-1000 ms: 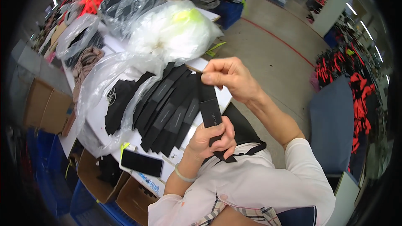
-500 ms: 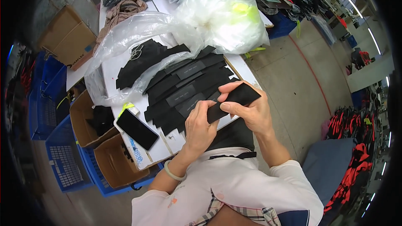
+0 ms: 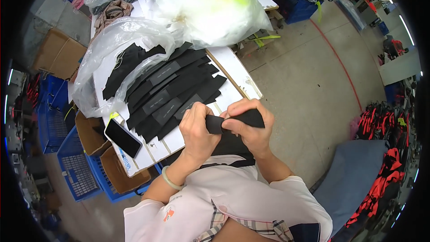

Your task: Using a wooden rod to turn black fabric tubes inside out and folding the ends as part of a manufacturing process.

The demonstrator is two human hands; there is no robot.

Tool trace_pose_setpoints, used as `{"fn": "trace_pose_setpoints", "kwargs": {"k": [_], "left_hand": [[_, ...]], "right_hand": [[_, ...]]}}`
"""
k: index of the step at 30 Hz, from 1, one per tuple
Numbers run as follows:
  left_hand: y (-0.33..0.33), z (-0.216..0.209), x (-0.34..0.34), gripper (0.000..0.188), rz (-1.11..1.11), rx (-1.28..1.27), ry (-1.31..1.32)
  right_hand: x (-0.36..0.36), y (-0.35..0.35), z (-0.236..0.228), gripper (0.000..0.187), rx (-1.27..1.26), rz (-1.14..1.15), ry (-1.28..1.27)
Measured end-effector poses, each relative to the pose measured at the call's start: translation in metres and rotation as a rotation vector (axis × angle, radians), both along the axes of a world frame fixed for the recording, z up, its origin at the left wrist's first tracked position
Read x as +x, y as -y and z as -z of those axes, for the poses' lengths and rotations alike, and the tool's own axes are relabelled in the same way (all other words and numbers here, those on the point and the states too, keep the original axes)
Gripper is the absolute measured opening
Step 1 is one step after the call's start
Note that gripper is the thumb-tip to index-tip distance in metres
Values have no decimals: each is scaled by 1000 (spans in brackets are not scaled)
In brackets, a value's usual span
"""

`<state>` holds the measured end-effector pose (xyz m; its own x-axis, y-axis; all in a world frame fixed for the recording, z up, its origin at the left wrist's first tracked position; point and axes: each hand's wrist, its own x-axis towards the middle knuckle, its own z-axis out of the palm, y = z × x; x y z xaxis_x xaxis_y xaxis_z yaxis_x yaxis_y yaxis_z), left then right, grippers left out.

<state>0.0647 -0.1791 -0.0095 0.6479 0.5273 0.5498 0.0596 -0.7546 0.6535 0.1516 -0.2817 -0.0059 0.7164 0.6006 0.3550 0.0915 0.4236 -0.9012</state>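
Both my hands grip one black fabric strip above the table's near right edge. My left hand (image 3: 196, 127) closes round one end, with a light bangle on that wrist. Thumb and fingers of my right hand (image 3: 249, 125) pinch the strip's middle, close to the left fingertips. The black fabric strip (image 3: 215, 124) bends between the hands, and its other end pokes out beyond my right fingers. Just past my hands, several overlapping black strips (image 3: 172, 87) with small dark labels lie fanned out on the white table (image 3: 233, 65).
A clear plastic bag (image 3: 89, 87) partly wraps another black pile. A phone (image 3: 123, 139) lies at the table's left edge. A large bag with white filling (image 3: 210, 9) stands behind. Cardboard boxes (image 3: 118, 166) and blue crates (image 3: 80, 175) are at the left; grey floor (image 3: 295, 80) at the right.
My hands have drawn closer together, and the strip, flatter before, is now bent between them. The whole view has shifted, so the table appears farther left.
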Motion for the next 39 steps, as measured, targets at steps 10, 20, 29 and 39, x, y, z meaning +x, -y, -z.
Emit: {"fn": "trace_pose_setpoints", "kwargs": {"k": [10, 20, 29, 39], "left_hand": [[14, -29, 0, 19, 374, -751, -283], [4, -8, -17, 31, -344, 381, -30], [3, -13, -52, 30, 108, -82, -319], [-11, -2, -70, 27, 367, -556, -311]], "right_hand": [[47, 17, -28, 13, -117, -359, -63], [9, 14, -23, 20, -254, -303, 276], [10, 6, -29, 18, -233, -136, 598], [23, -15, -57, 13, -250, -451, -412]]}}
